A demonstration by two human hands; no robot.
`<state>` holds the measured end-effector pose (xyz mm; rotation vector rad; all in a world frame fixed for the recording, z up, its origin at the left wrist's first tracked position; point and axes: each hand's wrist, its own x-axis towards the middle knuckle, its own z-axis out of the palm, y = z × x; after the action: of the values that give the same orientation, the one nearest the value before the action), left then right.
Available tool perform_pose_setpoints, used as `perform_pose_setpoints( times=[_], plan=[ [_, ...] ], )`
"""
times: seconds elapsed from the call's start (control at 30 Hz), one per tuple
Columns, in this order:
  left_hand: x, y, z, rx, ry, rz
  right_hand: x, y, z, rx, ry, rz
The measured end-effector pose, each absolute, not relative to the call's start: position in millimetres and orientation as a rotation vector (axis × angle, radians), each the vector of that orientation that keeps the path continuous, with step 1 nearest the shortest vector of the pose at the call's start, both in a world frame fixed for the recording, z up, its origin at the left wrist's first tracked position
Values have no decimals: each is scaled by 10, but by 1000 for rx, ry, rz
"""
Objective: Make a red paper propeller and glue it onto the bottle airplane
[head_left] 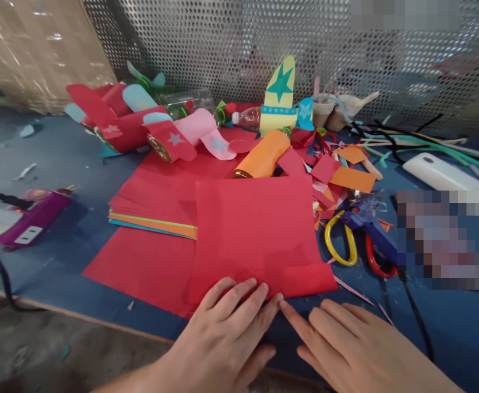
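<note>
A sheet of red paper (255, 229) lies in front of me, its near edge folded over into a strip. My left hand (231, 322) rests on that fold with its fingers stretched out flat. At the edge of the fold, the index fingertip of my right hand (337, 338) meets my left index fingertip. The other right fingers are bent a little, with nothing held in them. A stack of coloured paper (153, 191), red on top, sits behind and to the left of the sheet. Another red sheet (141, 267) lies partly under it.
To the right are scissors with yellow and red handles (349, 256), a blue glue gun (374, 224) and paper scraps (329, 169). An orange-wrapped bottle (264, 155) and paper-covered crafts (128, 120) stand behind. A purple power strip (38, 213) lies left.
</note>
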<state>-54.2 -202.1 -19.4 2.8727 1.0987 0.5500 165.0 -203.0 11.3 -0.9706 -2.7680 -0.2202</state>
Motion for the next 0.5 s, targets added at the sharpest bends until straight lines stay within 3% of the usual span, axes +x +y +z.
perform_pose_setpoints(
  times=[0.5],
  plan=[
    [-565,-2015,-178,2834,1109,506,1796,-2048,-16,-985,-2791,-280]
  ],
)
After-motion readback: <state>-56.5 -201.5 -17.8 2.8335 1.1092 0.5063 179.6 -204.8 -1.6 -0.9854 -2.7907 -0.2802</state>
